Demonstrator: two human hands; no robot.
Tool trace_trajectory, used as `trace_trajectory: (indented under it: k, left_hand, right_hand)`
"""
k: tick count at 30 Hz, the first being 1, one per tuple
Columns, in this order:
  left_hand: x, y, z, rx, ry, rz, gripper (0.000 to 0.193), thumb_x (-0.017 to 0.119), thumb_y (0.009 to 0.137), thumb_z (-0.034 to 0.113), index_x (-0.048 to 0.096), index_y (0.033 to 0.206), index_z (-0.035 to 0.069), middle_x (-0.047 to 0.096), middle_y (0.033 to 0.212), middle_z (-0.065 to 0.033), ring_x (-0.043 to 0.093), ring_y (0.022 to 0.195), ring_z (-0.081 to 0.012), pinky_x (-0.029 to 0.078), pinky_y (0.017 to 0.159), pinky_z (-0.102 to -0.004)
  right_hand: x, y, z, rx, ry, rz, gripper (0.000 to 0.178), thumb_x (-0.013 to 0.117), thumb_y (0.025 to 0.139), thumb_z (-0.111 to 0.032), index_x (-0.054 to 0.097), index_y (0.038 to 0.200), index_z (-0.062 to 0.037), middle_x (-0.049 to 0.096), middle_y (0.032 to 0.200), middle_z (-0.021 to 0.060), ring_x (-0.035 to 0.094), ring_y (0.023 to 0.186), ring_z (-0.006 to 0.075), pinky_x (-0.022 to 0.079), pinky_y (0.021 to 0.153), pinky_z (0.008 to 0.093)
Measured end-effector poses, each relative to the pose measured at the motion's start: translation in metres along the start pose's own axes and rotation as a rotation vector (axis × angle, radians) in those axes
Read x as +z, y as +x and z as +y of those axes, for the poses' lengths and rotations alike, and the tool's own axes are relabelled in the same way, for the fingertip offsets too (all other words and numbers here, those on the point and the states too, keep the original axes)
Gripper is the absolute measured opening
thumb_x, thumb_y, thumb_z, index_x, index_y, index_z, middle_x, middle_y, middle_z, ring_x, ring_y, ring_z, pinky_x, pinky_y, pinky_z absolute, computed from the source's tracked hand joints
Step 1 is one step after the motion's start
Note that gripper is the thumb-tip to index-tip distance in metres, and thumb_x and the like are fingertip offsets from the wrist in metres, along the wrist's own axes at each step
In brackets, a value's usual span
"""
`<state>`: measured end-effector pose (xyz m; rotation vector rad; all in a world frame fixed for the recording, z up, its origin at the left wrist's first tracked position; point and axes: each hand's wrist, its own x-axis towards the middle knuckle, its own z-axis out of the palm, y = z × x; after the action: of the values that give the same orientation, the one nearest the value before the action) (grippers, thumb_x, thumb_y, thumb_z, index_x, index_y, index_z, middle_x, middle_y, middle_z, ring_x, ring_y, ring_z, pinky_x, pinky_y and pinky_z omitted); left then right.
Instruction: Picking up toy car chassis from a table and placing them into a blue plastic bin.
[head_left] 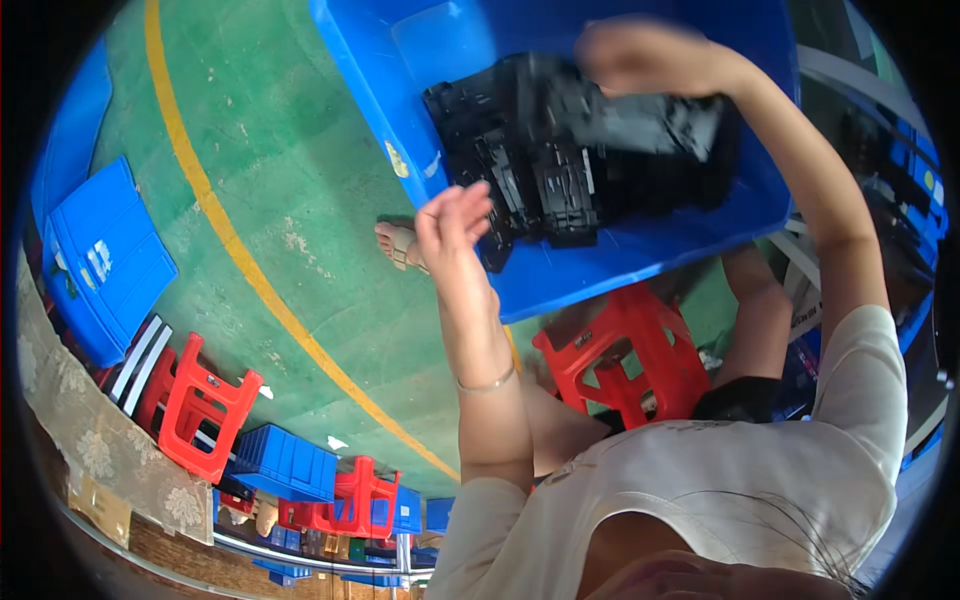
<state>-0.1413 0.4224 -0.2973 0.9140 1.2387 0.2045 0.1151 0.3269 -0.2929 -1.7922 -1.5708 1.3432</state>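
A large blue plastic bin stands before me with several black moulded plastic parts inside it. Over its far side is my right hand, smeared by motion, so its fingers cannot be made out. Just below that hand a black plastic part lies across the others, partly blurred. Whether the hand touches it, I cannot tell. My left hand is raised beside the bin's left wall, fingers loosely bent and apart, with nothing seen in them.
A red plastic stool stands between me and the bin. On the green floor runs a curved yellow line. Another blue bin, red stools and a blue crate sit at the left. Metal framing is at the right.
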Motion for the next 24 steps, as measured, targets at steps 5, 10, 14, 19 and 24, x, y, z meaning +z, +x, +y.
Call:
trace_trajectory:
  k: [5, 10, 14, 19, 24]
  left_hand:
    - [0.013, -0.016, 0.007, -0.154, 0.049, -0.412, 0.022, 0.039, 0.084, 0.022, 0.046, 0.093, 0.003, 0.056, 0.088, -0.0097, 0.052, 0.074, -0.0123, 0.039, 0.066, -0.0222]
    - [0.007, -0.016, 0.007, -0.122, 0.039, -0.268, 0.018, 0.04, 0.083, 0.016, 0.045, 0.092, 0.002, 0.055, 0.09, -0.0104, 0.051, 0.077, -0.0122, 0.039, 0.069, -0.0218]
    - [0.004, -0.023, 0.009, -0.174, 0.03, -0.335, 0.015, 0.039, 0.083, 0.012, 0.045, 0.093, 0.002, 0.054, 0.092, -0.011, 0.051, 0.08, -0.0127, 0.039, 0.072, -0.0226]
    - [0.012, -0.026, 0.006, -0.176, 0.06, -0.304, 0.015, 0.04, 0.083, 0.015, 0.046, 0.091, 0.003, 0.055, 0.091, -0.0099, 0.051, 0.078, -0.0123, 0.038, 0.071, -0.0224]
    - [0.02, -0.022, -0.003, -0.175, 0.116, -0.335, 0.018, 0.041, 0.082, 0.017, 0.046, 0.092, 0.003, 0.055, 0.09, -0.0133, 0.052, 0.078, -0.0149, 0.039, 0.069, -0.0235]
  right_hand:
    - [0.006, 0.097, 0.102, 0.125, -0.561, 0.315, 0.012, 0.054, 0.07, -0.016, 0.05, 0.076, -0.007, 0.051, 0.078, 0.0048, 0.05, 0.079, 0.0225, 0.036, 0.069, 0.0337]
    - [0.045, 0.192, 0.136, 0.288, -0.488, 0.017, 0.014, 0.057, 0.066, -0.021, 0.053, 0.079, -0.016, 0.054, 0.081, 0.0041, 0.05, 0.085, 0.0225, 0.032, 0.076, 0.0412]
    - [0.061, 0.205, 0.15, 0.367, -0.394, 0.004, 0.014, 0.058, 0.064, -0.017, 0.053, 0.077, -0.0143, 0.054, 0.076, 0.0022, 0.049, 0.085, 0.0194, 0.031, 0.074, 0.038]
    - [0.086, 0.185, 0.126, 0.455, -0.745, 0.317, 0.032, 0.058, 0.066, -0.017, 0.049, 0.095, -0.0102, 0.048, 0.1, 0.0052, 0.044, 0.096, 0.0222, 0.035, 0.077, 0.0353]
    - [0.11, 0.083, 0.034, 0.098, -0.207, 1.021, 0.022, 0.057, 0.061, -0.004, 0.048, 0.082, -0.0049, 0.049, 0.091, 0.0092, 0.048, 0.084, 0.0273, 0.039, 0.071, 0.0345]
